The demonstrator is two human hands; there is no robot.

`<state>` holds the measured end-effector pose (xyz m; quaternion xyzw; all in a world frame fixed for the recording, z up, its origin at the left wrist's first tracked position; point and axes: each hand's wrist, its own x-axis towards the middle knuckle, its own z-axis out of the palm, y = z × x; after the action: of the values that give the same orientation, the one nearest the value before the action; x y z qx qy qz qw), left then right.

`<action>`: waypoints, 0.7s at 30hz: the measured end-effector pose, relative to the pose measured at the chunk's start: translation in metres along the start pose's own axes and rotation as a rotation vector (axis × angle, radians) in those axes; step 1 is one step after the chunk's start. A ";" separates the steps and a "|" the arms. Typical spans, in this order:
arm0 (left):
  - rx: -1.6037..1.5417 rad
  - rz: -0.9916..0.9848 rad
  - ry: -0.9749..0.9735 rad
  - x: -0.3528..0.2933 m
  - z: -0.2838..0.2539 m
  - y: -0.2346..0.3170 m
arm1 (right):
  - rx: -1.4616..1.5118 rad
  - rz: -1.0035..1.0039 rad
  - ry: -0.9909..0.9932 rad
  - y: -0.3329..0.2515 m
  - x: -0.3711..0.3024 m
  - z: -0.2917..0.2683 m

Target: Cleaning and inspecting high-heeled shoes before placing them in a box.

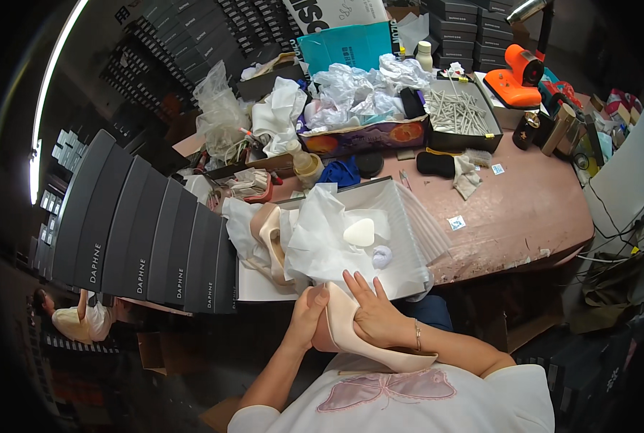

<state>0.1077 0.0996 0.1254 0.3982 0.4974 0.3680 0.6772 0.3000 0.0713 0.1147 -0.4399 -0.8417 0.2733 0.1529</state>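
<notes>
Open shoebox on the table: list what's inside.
A pale heeled shoe, white paper, a white rounded piece and a small lilac wad. Whatever lies beneath the paper is covered.

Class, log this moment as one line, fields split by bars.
left hand: grips rear of pale beige pointed shoe | right hand: touching it, fingers extended | nearby: open rectangular cardboard box, white tissue paper, second beige shoe

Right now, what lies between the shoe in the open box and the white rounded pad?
In the head view, loose white tissue paper lies between the shoe and the white pad.
</notes>
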 end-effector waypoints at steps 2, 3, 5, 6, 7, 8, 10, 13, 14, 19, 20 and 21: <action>0.010 -0.008 0.049 -0.007 0.002 -0.001 | -0.023 0.019 -0.067 -0.003 0.001 -0.002; 0.045 0.022 0.057 -0.012 0.004 0.002 | -0.150 0.030 -0.137 -0.006 0.000 -0.004; 0.084 0.052 0.020 -0.014 0.007 0.006 | -0.105 0.060 -0.161 -0.011 -0.005 -0.007; 0.103 0.068 0.002 -0.015 0.009 0.008 | -0.082 0.074 -0.173 -0.012 -0.007 -0.008; 0.087 0.065 -0.002 -0.017 0.011 0.009 | -0.074 0.060 -0.103 -0.011 -0.011 -0.003; 0.068 0.058 -0.017 -0.016 0.013 0.008 | -0.065 0.046 -0.034 -0.011 -0.019 0.005; 0.035 0.034 -0.046 -0.015 0.015 0.003 | -0.056 0.014 0.035 -0.009 -0.028 0.004; 0.014 0.024 -0.046 -0.011 0.013 -0.002 | 0.016 -0.017 0.084 -0.013 -0.029 -0.016; 0.005 0.021 -0.047 -0.010 0.013 -0.003 | 0.028 -0.051 0.095 -0.012 -0.026 -0.014; -0.083 0.042 -0.083 -0.003 0.000 0.000 | 0.142 -0.271 0.147 -0.002 0.004 -0.005; -0.099 0.039 -0.104 -0.002 -0.004 0.001 | 0.141 -0.317 0.133 -0.003 0.005 -0.005; -0.102 0.054 -0.130 -0.003 -0.007 0.000 | 0.140 -0.363 0.119 -0.002 0.003 -0.008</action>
<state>0.1005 0.0980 0.1253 0.3995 0.4221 0.3842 0.7174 0.3008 0.0749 0.1221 -0.2848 -0.8755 0.2725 0.2795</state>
